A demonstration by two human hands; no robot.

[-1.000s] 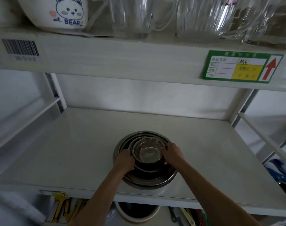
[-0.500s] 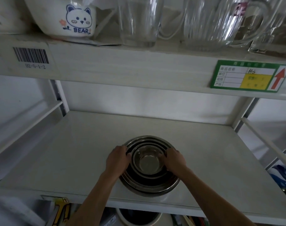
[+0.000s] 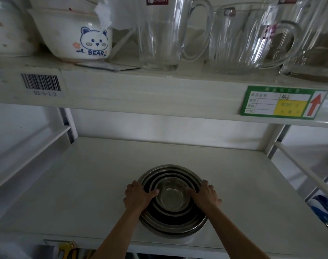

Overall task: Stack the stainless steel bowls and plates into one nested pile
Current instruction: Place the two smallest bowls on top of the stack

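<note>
While hands (image 3: 171, 198) grip rims, nested bowls (image 3: 171, 219) near shelf (image 3: 75, 184) front

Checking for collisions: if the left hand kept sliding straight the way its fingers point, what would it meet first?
The left hand points right, across the nested pile. It would likely meet the rim of the innermost bowl first, with the right hand beyond; depth is hard to judge.

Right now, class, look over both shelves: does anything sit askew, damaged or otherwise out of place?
The nested steel bowls sit evenly between the left hand and right hand. One oddity above: torn white paper sticks out over the bear bowl, which rests on a loose flat packet at the upper shelf's edge.
</note>
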